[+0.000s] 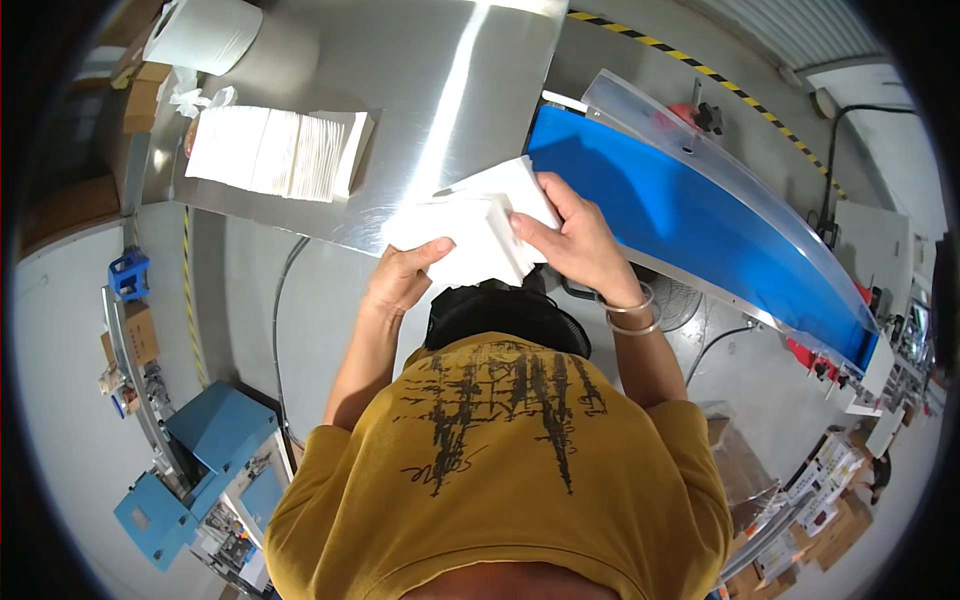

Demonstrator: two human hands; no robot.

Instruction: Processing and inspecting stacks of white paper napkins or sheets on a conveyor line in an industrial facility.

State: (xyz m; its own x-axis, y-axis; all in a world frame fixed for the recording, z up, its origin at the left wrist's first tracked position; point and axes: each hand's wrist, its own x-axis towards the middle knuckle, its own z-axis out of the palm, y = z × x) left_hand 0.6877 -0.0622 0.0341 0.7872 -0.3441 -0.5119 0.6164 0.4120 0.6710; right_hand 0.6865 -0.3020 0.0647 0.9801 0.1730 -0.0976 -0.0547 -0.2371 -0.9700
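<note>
A steel bench (340,75) spreads ahead, a blue belt (690,225) to its right. On the bench, the row of white papers (265,150) lies beyond and left of both hands, long axis left to right, nearer the left hand. The held papers (460,240) span between the left hand (400,275), pinching their left side, and the right hand (582,235), gripping their right.

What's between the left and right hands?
Overlapping white sheets, gripped by the left hand and the right hand; shows in the head view.
</note>
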